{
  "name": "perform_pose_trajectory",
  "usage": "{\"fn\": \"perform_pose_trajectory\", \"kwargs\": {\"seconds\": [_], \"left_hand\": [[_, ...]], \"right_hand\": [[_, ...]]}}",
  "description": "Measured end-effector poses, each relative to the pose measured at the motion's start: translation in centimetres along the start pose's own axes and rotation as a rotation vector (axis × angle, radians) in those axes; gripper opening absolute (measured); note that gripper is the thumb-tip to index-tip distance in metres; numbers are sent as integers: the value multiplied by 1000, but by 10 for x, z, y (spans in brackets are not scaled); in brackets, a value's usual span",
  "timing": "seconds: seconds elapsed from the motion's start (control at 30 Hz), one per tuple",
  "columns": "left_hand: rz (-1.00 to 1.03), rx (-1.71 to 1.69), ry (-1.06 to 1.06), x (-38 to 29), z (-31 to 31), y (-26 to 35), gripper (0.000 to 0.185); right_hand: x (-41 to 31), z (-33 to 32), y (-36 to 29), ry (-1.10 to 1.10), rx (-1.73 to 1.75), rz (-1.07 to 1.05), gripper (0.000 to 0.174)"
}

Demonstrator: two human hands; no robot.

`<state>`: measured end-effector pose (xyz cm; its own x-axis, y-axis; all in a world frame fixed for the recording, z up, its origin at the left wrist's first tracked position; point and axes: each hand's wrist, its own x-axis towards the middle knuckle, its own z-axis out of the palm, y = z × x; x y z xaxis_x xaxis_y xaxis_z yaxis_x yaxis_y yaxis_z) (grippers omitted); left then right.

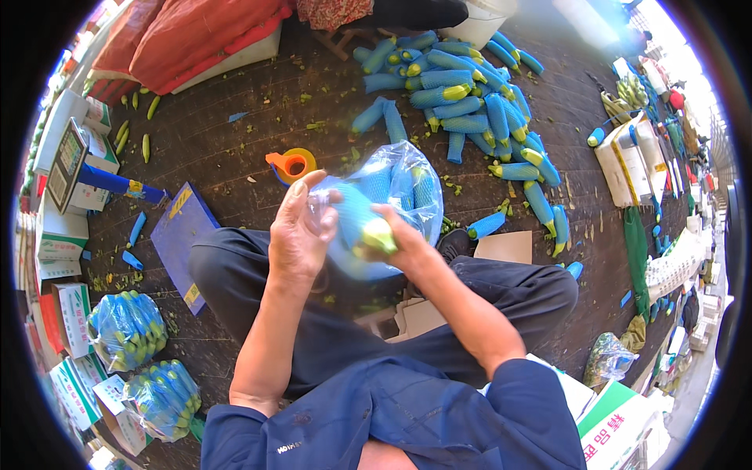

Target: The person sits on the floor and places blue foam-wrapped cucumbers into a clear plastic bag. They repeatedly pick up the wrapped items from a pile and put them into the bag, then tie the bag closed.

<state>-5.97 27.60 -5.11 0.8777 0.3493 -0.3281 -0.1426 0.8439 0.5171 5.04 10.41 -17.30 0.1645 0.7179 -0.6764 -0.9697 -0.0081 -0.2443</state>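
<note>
Between my knees stands a clear plastic bag (432, 176) holding several zucchini in blue foam net sleeves. My right hand (405, 235) is closed around the green stem end of a sleeved zucchini (355, 211), blurred and tilted over the bag's near left side. My left hand (302, 226) is raised at the bag's left edge, fingers spread, with clear film beside its thumb and fingers; whether it pinches the film I cannot tell. An orange tape dispenser (294, 165) lies on the dark floor beyond my left hand. A large heap of sleeved zucchini (458, 92) spreads beyond the bag.
At the left are a blue platform scale (185, 241), two filled bags of zucchini (129, 329) and printed cartons (73, 311). A cardboard piece (504, 247) lies by my right knee. A white foam box (625, 161) stands at the right, and a white bucket (479, 23) at the top.
</note>
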Motion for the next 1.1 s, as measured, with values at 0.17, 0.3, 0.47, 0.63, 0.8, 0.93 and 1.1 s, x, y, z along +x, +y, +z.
{"fn": "perform_pose_trajectory", "kwargs": {"seconds": [0.17, 0.3, 0.47, 0.63, 0.8, 0.93, 1.1], "left_hand": [[19, 76, 29, 3, 14, -9, 46], [-57, 79, -87, 2, 21, -19, 46], [-1, 143, 6, -2, -2, -7, 46], [21, 183, 51, -6, 0, -1, 45], [-15, 272, -4, -15, -1, 0, 39], [-9, 349, -47, -17, 1, 1, 36], [145, 750, -79, -9, 25, -26, 37]], "right_hand": [[89, -7, 40, 90, -24, -272, 35], [118, -50, 73, 452, -644, -597, 65], [65, 28, 83, 684, -1314, -613, 85], [52, 36, 89, 837, -1606, -538, 87], [66, 37, 75, 710, -1667, -493, 83], [88, 2, 65, 513, -2110, -831, 75], [71, 2, 3, 366, -2789, -1177, 61]]}}
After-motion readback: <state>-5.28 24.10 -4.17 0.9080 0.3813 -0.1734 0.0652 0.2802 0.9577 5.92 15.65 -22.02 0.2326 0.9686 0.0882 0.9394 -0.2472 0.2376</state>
